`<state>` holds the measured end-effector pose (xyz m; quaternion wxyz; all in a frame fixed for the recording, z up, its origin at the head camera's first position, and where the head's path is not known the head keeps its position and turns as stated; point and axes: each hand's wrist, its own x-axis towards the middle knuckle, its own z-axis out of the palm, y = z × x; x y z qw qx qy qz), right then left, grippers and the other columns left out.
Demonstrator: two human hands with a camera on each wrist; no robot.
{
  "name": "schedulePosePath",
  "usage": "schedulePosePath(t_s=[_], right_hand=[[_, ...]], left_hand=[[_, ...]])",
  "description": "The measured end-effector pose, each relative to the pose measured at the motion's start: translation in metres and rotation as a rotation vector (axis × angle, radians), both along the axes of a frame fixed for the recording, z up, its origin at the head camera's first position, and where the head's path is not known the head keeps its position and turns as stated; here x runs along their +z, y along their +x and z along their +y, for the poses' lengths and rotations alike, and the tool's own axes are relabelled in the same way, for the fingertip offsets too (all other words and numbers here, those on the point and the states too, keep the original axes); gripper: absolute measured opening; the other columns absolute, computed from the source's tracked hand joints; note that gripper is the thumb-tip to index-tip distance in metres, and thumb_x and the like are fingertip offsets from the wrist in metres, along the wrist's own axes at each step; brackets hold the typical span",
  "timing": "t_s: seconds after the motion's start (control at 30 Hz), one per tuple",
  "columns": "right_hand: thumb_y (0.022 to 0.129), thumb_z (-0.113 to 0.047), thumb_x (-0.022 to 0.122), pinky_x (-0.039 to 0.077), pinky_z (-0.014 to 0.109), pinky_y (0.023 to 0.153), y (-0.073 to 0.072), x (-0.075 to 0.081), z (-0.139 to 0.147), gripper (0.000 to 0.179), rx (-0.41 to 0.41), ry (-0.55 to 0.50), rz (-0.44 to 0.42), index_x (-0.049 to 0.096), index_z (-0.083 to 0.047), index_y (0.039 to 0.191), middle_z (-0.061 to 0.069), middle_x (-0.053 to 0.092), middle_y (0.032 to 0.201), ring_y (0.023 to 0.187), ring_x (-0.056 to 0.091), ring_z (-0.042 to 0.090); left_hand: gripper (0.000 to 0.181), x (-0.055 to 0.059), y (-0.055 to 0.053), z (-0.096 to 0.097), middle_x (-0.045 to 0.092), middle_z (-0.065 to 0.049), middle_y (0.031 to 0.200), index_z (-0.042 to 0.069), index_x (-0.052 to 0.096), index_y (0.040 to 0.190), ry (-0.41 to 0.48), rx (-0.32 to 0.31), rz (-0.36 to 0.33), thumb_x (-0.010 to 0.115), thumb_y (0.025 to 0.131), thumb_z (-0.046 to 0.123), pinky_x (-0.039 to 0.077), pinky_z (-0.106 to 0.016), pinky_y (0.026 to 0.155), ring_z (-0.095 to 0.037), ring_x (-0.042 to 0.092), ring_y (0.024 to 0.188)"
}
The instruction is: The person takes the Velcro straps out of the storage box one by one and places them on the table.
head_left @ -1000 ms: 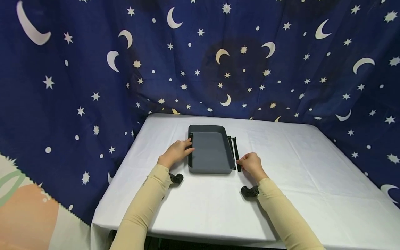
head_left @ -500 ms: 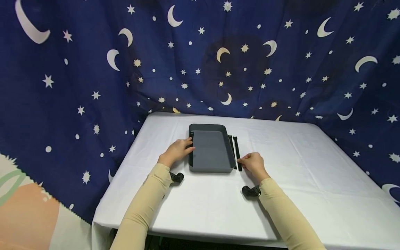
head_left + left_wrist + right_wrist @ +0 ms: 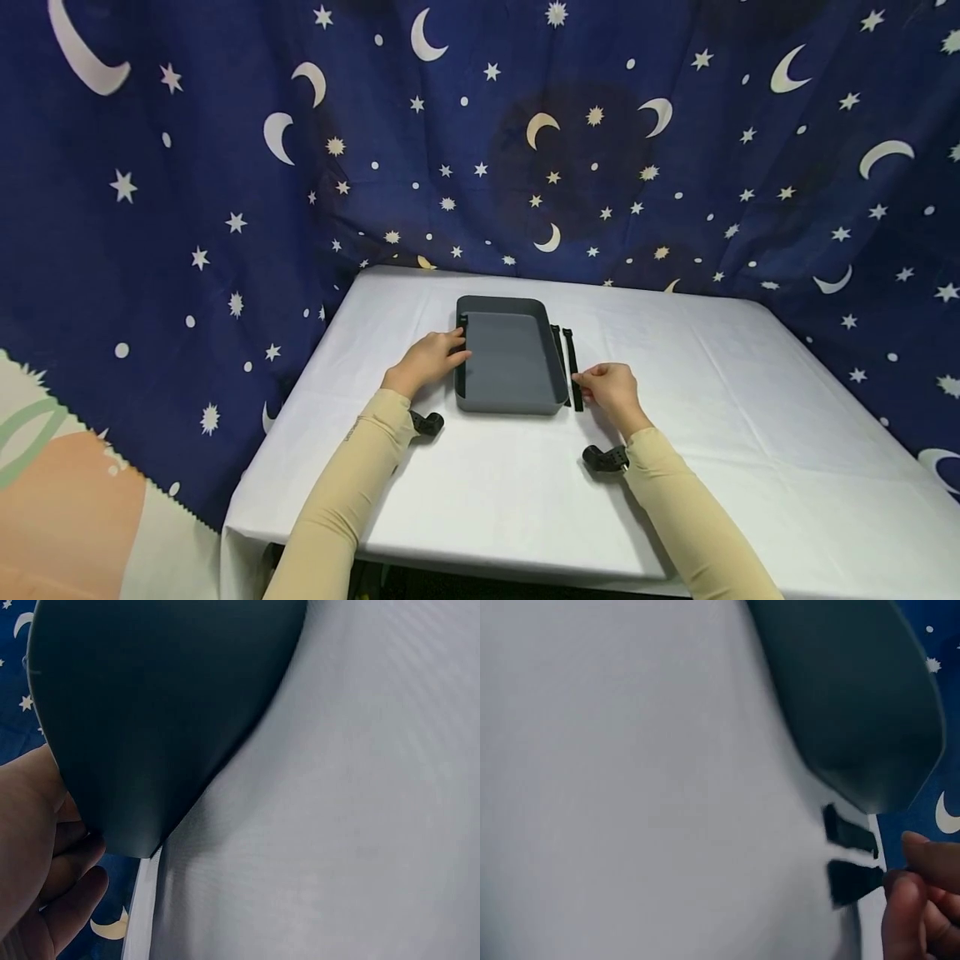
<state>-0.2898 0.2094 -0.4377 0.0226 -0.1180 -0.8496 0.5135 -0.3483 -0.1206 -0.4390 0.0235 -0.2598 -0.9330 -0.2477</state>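
Note:
A dark grey rectangular tray (image 3: 510,358) lies on the white-covered table. My left hand (image 3: 427,362) is at its left wall, fingers reaching over the rim beside a black strap (image 3: 463,321) inside. In the left wrist view the curled fingers (image 3: 79,907) show past the tray wall (image 3: 157,712); whether they grip the wall or the strap cannot be seen. My right hand (image 3: 611,390) pinches the near part of a black strap (image 3: 572,354) to the right of the tray. Another black strap (image 3: 557,340) lies between it and the tray's right wall.
Both wrists carry black camera mounts, the left mount (image 3: 427,423) and the right mount (image 3: 604,458), just above the tabletop. The white tablecloth (image 3: 510,492) reaches the near table edge. A dark blue curtain (image 3: 480,142) with moons and stars hangs behind the table.
The head view has shifted slightly. My right fingertips have moved slightly farther up along the strap; the left hand and the tray stay in place.

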Motion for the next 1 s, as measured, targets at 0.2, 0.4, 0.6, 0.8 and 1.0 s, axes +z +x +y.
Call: schedulePosePath(t_s=[0.2,0.4,0.6,0.8,1.0], right_hand=[[0.093,-0.008,0.071,0.057,0.018,0.057,0.001,0.010,-0.008,0.023,0.034,-0.065,0.010,0.067,0.013,0.103,-0.002,0.067,0.068,0.059,0.061,0.003],[0.094,-0.006,0.069,0.059,0.018,0.062,-0.001,0.015,-0.014,0.024,0.082,-0.170,0.021,0.065,0.014,0.107,0.000,0.070,0.074,0.063,0.064,0.004],[0.094,-0.006,0.069,0.060,0.019,0.063,-0.001,0.018,-0.020,0.026,0.109,-0.196,0.034,0.065,0.015,0.108,0.002,0.073,0.079,0.061,0.064,0.003],[0.094,-0.005,0.069,0.058,0.017,0.059,-0.001,0.021,-0.024,0.025,0.122,-0.208,0.010,0.066,0.014,0.109,0.009,0.073,0.084,0.060,0.064,0.004],[0.094,-0.004,0.067,0.059,0.017,0.061,-0.003,0.022,-0.027,0.025,0.132,-0.213,0.003,0.065,0.015,0.111,0.013,0.073,0.090,0.062,0.065,0.004]], left_hand=[[0.050,-0.001,0.000,0.000,0.044,-0.015,0.155,-0.001,0.057,0.140,0.002,0.007,-0.005,0.058,0.103,0.033,0.042,-0.044,0.116,-0.034,0.048,0.140],[0.050,-0.003,0.000,0.000,0.044,-0.014,0.156,0.000,0.057,0.140,-0.003,0.006,-0.007,0.058,0.103,0.033,0.042,-0.043,0.116,-0.033,0.048,0.140],[0.050,-0.003,0.000,0.000,0.044,-0.014,0.155,-0.001,0.057,0.139,-0.001,0.006,-0.008,0.058,0.103,0.032,0.042,-0.044,0.116,-0.033,0.048,0.140],[0.049,-0.001,0.001,0.000,0.044,-0.015,0.155,-0.001,0.058,0.139,0.000,0.006,0.000,0.059,0.102,0.032,0.041,-0.043,0.116,-0.033,0.048,0.140],[0.049,0.001,0.001,0.001,0.044,-0.016,0.155,-0.002,0.058,0.139,0.006,0.002,0.003,0.059,0.102,0.031,0.042,-0.044,0.116,-0.033,0.048,0.140]])
